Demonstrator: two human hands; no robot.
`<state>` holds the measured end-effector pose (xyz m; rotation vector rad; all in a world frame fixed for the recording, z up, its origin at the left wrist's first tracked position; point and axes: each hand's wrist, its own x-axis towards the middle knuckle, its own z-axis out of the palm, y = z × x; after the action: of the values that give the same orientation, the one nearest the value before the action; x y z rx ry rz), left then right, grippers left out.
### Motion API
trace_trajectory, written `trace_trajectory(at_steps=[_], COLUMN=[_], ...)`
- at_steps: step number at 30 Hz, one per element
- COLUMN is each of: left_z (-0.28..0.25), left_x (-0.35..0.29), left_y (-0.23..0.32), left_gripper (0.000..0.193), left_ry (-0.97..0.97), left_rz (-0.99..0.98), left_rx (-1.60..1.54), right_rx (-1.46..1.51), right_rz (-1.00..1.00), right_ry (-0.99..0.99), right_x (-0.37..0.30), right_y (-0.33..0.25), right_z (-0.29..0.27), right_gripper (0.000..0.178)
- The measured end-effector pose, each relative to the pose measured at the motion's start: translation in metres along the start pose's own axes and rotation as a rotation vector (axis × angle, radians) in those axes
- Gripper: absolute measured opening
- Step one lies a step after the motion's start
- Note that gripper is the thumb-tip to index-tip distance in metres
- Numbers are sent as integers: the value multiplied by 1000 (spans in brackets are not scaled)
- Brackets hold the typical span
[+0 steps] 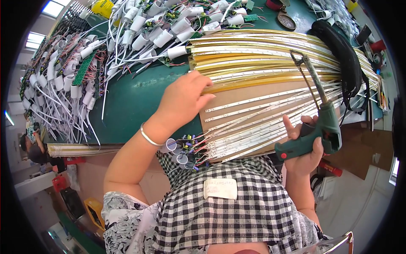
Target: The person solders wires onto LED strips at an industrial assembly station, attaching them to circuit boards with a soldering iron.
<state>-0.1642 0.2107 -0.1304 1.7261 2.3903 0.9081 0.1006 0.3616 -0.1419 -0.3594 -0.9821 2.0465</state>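
Observation:
My right hand (304,146) is closed around the green handle of a soldering gun (327,122). Its long metal barrel and thin feed tube point up and away over the strips. My left hand (186,95) is at the left ends of the far bundle of LED strips (262,59), fingers curved and thumb apart from them. Nearer to me, a second group of LED strips (249,122) lies fanned on a brown board (237,95). Red wires join their left ends to small circuit boards with white plastic cups (182,158) by the table's near edge.
A large heap of white cups with circuit boards and cables (156,29) covers the table's far side, and another heap (59,80) the left. A black bag (338,55) lies across the strips' right part. A round tin (286,21) stands at the back. Green tabletop (144,97) shows between.

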Motion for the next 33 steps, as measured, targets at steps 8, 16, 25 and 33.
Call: trace_trajectory(at_steps=[8,16,25,33], left_z=[-1,-1,6,-20], left_x=[6,-1,-4,10], left_y=[18,11,9,-8], left_gripper=[10,5,21,26], left_ry=[-59,-304,-336,-15], left_rz=[279,-512,-263,-137], left_rx=[386,-740,-4,79], right_rx=[-32,-5,2,16], right_rz=[-40,11,35,-7], right_ry=[40,38,52,-53], right_x=[-2,-2,-4,-2], right_y=[-4,0,2,1], right_z=[0,0,-1,8], right_gripper=[55,54,53,48])
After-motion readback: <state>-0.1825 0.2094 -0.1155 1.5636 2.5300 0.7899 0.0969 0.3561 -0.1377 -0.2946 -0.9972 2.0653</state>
